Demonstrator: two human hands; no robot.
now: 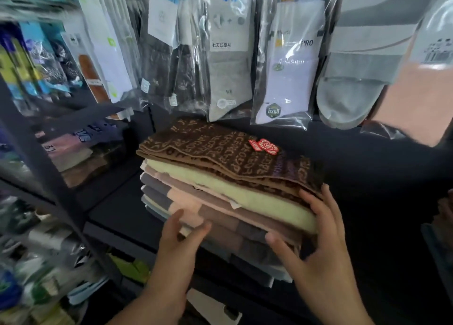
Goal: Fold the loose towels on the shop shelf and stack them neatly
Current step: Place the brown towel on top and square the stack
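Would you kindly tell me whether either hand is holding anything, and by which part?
Nothing is gripped: the left hand touches the front edge of the towel stack; the right hand presses its front right corner.

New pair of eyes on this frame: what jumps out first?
The stack of folded towels mid-shelf, topped by a brown lettered towel with a red flower tag. Both hands bracket its near end: left hand touching the front, right hand spread over the right corner. Bagged socks hang in a row above it.
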